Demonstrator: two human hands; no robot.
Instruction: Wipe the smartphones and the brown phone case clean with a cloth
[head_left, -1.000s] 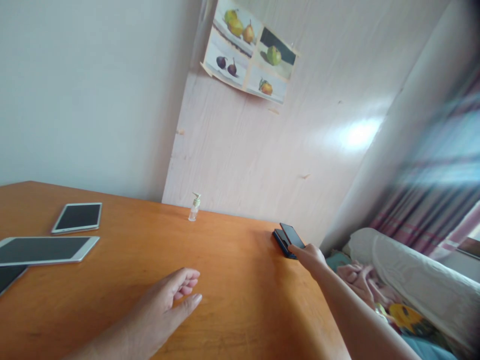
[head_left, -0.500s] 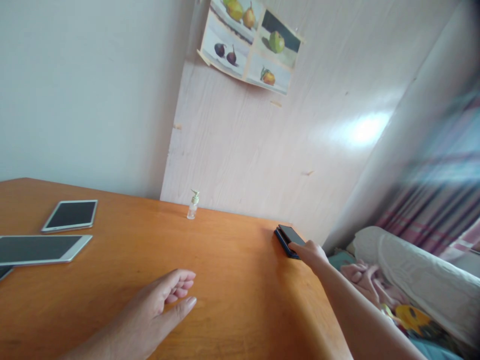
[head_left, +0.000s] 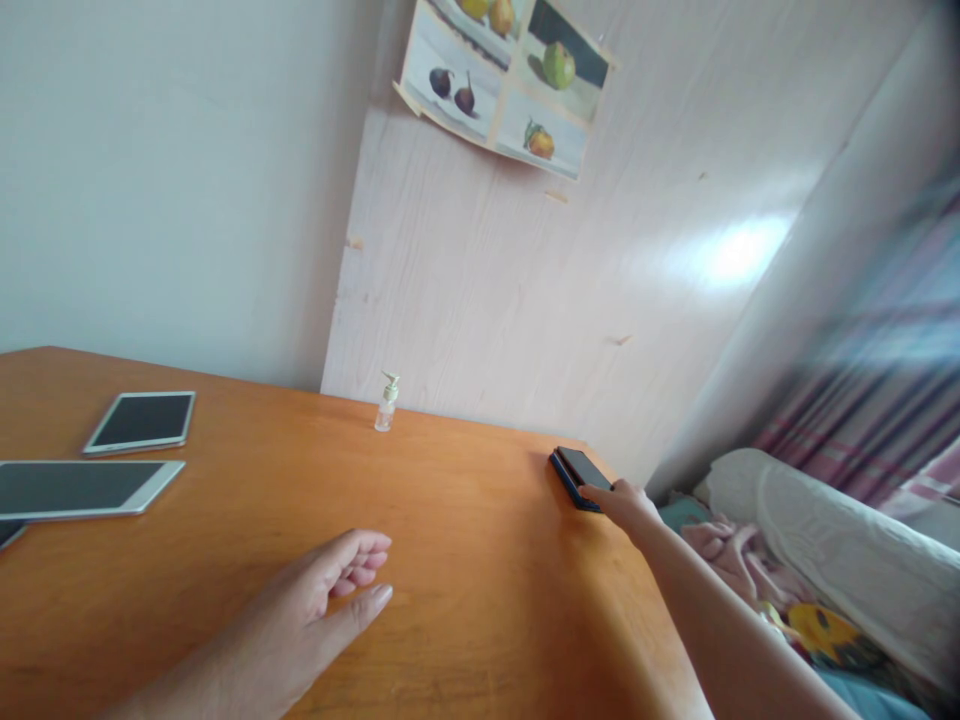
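Observation:
Over the front of the wooden table (head_left: 450, 600), my left hand (head_left: 330, 600) is held with nothing in it, its fingers slightly curled and the thumb apart. My right hand (head_left: 626, 507) reaches out to the table's far right corner. It grips the near end of a black phone (head_left: 583, 467), thumb on the left side and the other fingers mostly hidden. Beneath that phone lies a dark blue flat thing (head_left: 564, 482), perhaps another phone or a case; the two are stacked nearly edge to edge.
A clear pump bottle (head_left: 385, 405) stands near the wall. At left lie a small white tablet (head_left: 144, 420), a larger white tablet (head_left: 75, 490) and a dark device's corner (head_left: 10, 532). Beyond the right edge is a bed with a pink blanket (head_left: 731, 555). Fruit pictures (head_left: 499, 90) hang on the wall.
The black phone, a little tilted before, now lies flatter on the dark blue thing, still in my right hand. My left hand has barely moved. The view has shifted slightly.

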